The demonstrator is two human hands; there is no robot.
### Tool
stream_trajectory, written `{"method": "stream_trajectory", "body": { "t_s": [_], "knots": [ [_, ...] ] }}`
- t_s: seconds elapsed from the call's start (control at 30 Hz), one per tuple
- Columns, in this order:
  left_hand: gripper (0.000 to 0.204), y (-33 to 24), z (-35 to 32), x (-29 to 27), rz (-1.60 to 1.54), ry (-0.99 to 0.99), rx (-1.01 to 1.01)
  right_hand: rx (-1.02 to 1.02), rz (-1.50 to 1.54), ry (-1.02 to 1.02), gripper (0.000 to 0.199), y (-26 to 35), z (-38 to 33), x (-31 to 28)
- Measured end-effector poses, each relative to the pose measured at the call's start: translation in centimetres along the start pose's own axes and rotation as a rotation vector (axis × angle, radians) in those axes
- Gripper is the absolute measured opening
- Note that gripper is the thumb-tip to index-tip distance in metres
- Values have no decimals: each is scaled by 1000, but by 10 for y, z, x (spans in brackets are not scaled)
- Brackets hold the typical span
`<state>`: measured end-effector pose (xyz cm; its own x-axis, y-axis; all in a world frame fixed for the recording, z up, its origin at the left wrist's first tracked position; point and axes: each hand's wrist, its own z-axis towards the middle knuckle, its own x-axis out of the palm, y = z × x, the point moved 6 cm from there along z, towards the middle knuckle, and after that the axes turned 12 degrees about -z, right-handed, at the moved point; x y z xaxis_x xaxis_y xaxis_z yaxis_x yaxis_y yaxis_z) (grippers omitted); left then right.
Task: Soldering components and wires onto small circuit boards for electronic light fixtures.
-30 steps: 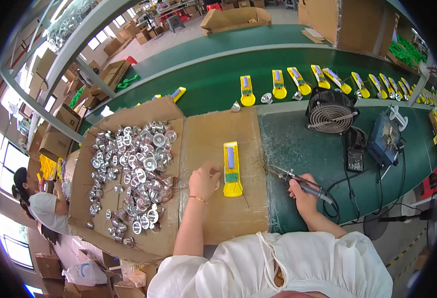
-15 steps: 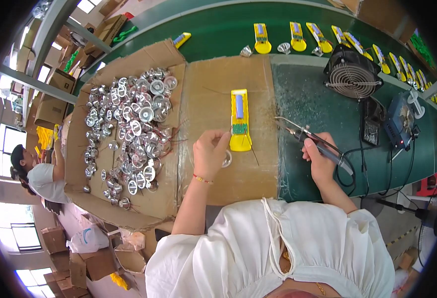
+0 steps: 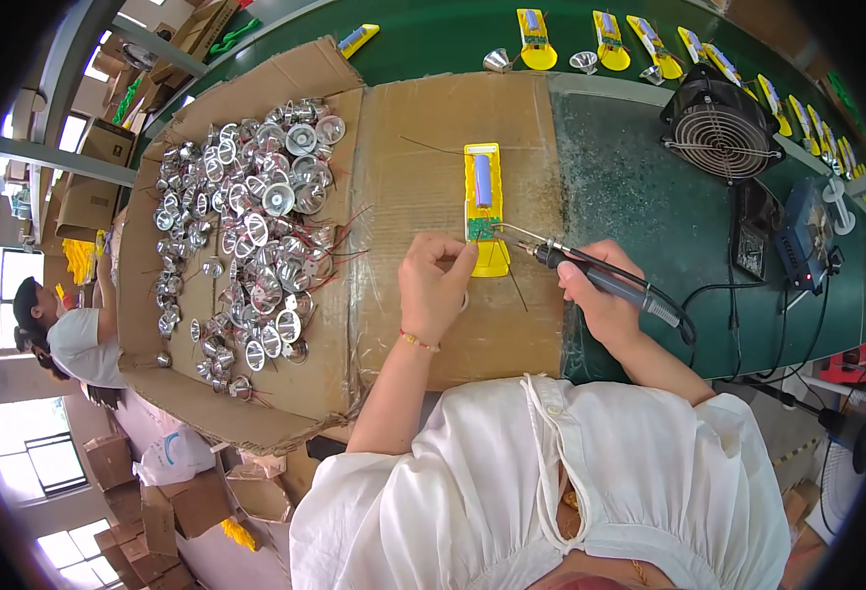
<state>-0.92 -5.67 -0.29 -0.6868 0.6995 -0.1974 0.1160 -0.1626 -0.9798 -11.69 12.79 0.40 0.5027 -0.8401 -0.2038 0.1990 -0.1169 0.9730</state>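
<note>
A yellow lamp housing (image 3: 493, 262) lies lengthwise on the cardboard in front of me, a blue cylindrical battery (image 3: 483, 182) and a small green circuit board (image 3: 478, 230) in it. Thin dark wires stick out from it. My left hand (image 3: 433, 285) pinches at the board's left edge; what its fingertips hold is too small to make out. Behind that hand a shiny reflector cup (image 3: 466, 300) barely shows. In my right hand (image 3: 605, 300) is a soldering iron (image 3: 600, 279) with a thin metal tube along it, its tip at the board's right side.
A cardboard box (image 3: 339, 324) of wired reflector cups (image 3: 277, 200) stands left. Similar yellow housings (image 3: 539, 56) line the far green surface. On the right are a black fan (image 3: 718, 138), a blue soldering station (image 3: 806, 236) and cables. Another person (image 3: 84, 344) works far left.
My right hand has brought the soldering iron leftward, from beside the housing onto the circuit board. My left hand stays pinched at the board's edge. The whole view has shifted slightly.
</note>
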Motion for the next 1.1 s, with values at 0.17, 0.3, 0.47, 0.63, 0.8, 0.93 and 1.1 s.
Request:
{"method": "stream_trajectory", "body": {
  "t_s": [0.17,0.3,0.47,0.63,0.8,0.93,1.1],
  "knots": [
    [10,0,-1,-1,-7,-33,-8,44,51,44,14,3,3,7],
    [9,2,0,-1,2,-52,39,70,71,48,15,2,7,10],
    [8,-1,0,-1,0,-49,57,127,72,66,14,-2,10,10],
    [8,3,1,0,-29,-41,32,164,119,24,13,-1,10,7],
    [9,1,1,-3,-21,-38,39,199,112,-28,13,2,8,-3],
    [9,2,1,-2,-37,-34,24,186,136,-5,14,1,4,-5],
    [10,3,3,0,-34,-16,11,193,97,33,16,1,0,-3]
  ]
}}
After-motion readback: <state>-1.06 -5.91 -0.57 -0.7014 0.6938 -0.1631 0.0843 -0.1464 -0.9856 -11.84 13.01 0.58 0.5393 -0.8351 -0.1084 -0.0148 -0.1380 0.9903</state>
